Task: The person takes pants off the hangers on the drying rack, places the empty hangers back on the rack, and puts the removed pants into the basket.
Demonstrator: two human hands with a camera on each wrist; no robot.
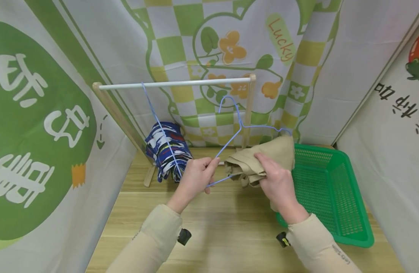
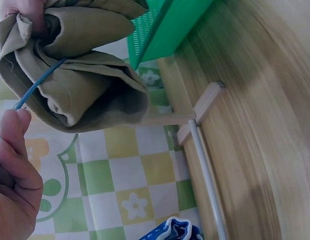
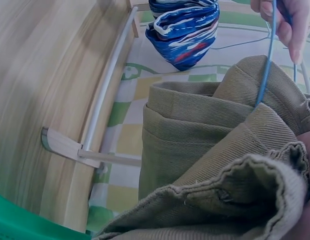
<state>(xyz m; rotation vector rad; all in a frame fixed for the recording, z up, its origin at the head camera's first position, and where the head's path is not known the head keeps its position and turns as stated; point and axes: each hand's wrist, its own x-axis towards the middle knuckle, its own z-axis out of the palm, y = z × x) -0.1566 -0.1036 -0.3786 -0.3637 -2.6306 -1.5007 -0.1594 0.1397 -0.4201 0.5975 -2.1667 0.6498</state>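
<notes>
Garment of khaki cloth (image 1: 245, 160), gripped by right hand (image 1: 278, 182), lies right of left hand (image 1: 197, 173) gripping slim blue hanger (image 1: 241, 124).

Dial centre: held hanger (image 1: 241, 126). Left hand (image 1: 197, 175): 8 o'clock, on the hanger. Right hand (image 1: 278, 184): between 4 and 5 o'clock, on the held garment (image 1: 278, 149), into which the lower bar (image 1: 219, 181) runs. Rack (image 1: 118, 119): on the table (image 1: 209, 235), before the curtain (image 1: 189, 22); rail (image 1: 192, 82) spans 10 to 12 o'clock. Second hanger (image 1: 155, 113): on the rail, with second garment (image 1: 177, 141) at 9 o'clock. Basket (image 1: 356, 240): on the table, 4 o'clock.
</notes>
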